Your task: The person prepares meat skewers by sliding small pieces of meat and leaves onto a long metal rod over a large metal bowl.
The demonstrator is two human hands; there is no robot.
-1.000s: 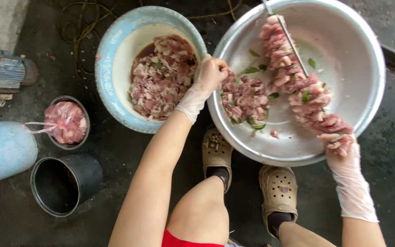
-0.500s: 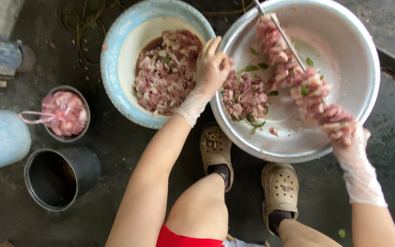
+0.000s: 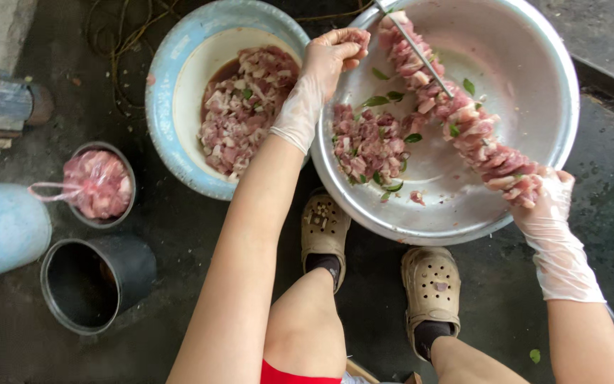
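Nearest are the person's bent knees and two tan clogs (image 3: 431, 288) on the dark wet floor (image 3: 179, 242). To the left stand an empty black pot (image 3: 97, 284), a pale blue cylinder (image 3: 1, 231), and a small tin holding a bag of meat (image 3: 97, 183).

Just past the feet sits the steel basin (image 3: 527, 178). The right hand (image 3: 545, 203), in a thin clear glove, has its grip closed round the near end of the skewer (image 3: 456, 117). The skewer slants up and away over the basin, packed thick with meat along most of its length, the bare metal rod showing at the far tip. It looks heavy, floppy and slick with marinade; holding the rod itself at the ends would be surer than squeezing the soft chunks, which could slide or tear.

A loose meat pile (image 3: 367, 146) with green leaves lies in the basin's left part. Farther left is the blue bowl (image 3: 172, 107), half full of meat. The left hand (image 3: 335, 57), gloved too, hovers over the basin's far left rim, fingers curled together on a small piece, I think.
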